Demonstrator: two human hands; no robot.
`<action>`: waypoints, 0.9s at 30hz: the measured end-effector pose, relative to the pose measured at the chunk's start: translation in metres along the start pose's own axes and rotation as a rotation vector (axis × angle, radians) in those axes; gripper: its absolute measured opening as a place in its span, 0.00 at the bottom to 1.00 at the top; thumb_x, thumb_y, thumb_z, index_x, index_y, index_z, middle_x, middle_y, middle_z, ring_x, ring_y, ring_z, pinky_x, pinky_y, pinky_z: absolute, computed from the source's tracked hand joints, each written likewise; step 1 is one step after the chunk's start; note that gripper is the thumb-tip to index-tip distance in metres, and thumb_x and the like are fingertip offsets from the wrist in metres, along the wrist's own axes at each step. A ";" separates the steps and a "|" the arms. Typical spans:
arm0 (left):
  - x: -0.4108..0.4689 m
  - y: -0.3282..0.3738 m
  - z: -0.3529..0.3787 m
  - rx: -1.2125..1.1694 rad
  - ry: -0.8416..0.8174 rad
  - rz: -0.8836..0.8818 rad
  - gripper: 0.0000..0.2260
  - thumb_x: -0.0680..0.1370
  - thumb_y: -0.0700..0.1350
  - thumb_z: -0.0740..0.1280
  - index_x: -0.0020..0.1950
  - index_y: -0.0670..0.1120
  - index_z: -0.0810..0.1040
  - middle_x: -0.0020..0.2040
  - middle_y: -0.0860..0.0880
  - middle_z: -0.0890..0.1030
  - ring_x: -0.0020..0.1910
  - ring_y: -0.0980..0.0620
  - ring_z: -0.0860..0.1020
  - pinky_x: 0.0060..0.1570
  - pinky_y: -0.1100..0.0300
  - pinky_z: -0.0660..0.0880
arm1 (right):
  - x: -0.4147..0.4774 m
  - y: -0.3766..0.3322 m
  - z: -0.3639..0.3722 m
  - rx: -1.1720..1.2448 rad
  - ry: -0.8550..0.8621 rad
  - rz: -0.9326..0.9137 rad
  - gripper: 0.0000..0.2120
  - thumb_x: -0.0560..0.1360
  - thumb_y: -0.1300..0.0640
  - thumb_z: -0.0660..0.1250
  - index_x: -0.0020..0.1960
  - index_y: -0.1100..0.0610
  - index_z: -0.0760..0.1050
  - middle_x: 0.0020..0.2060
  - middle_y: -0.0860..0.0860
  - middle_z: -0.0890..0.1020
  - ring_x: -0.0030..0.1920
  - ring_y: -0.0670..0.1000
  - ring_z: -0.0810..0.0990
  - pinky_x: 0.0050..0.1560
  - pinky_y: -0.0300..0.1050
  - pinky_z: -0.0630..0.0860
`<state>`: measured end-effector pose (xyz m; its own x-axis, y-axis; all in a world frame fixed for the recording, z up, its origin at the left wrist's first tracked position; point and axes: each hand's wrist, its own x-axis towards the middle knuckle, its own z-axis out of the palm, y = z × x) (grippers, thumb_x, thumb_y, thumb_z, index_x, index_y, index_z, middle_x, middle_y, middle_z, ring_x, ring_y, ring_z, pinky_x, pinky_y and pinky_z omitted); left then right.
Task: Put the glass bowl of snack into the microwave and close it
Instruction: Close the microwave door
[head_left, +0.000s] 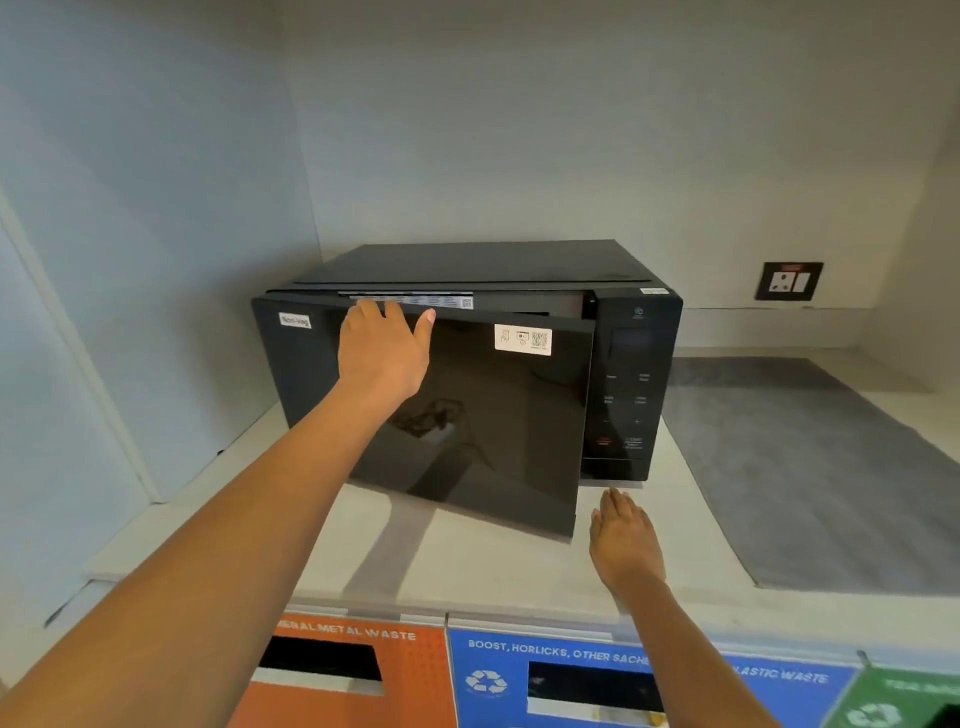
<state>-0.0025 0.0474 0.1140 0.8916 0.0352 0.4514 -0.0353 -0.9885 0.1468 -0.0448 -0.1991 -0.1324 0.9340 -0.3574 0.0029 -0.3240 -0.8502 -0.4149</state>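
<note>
A black microwave (631, 364) stands on a white counter in an alcove. Its dark glass door (498, 426) hangs partly ajar, hinged on the left, with a gap along its top and right edge. My left hand (382, 353) lies flat against the upper part of the door, fingers reaching its top edge. My right hand (621, 538) hovers open over the counter just below the door's lower right corner, holding nothing. The glass bowl of snack is not visible; the door hides the inside of the microwave.
A grey mat (810, 467) covers the counter (467, 566) to the right of the microwave. A wall socket (788, 280) sits on the back wall. Below the counter's front edge are labelled waste bins: orange (353, 675), blue (550, 680) and green (893, 701).
</note>
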 end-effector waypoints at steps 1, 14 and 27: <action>0.001 0.002 0.003 0.007 0.036 0.014 0.29 0.82 0.56 0.47 0.72 0.35 0.64 0.71 0.34 0.66 0.72 0.38 0.64 0.72 0.48 0.61 | 0.000 0.000 0.001 -0.004 0.000 0.003 0.27 0.81 0.45 0.46 0.76 0.52 0.43 0.77 0.50 0.47 0.77 0.53 0.48 0.75 0.48 0.49; 0.014 0.046 0.031 -0.289 0.303 0.626 0.16 0.80 0.46 0.62 0.66 0.43 0.76 0.61 0.44 0.79 0.61 0.48 0.76 0.61 0.56 0.74 | 0.004 0.003 0.005 -0.005 0.021 0.026 0.28 0.80 0.44 0.46 0.76 0.51 0.43 0.77 0.49 0.47 0.77 0.54 0.49 0.76 0.48 0.50; 0.027 0.064 0.048 -0.359 0.262 0.478 0.18 0.79 0.44 0.64 0.68 0.43 0.73 0.63 0.44 0.78 0.64 0.46 0.74 0.65 0.56 0.71 | 0.005 0.003 0.004 -0.041 0.021 0.020 0.28 0.80 0.44 0.45 0.76 0.51 0.43 0.77 0.48 0.47 0.77 0.53 0.48 0.75 0.48 0.48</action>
<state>0.0409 -0.0223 0.0932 0.6022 -0.3166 0.7329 -0.5896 -0.7953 0.1410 -0.0406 -0.2020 -0.1376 0.9240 -0.3821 0.0144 -0.3488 -0.8576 -0.3779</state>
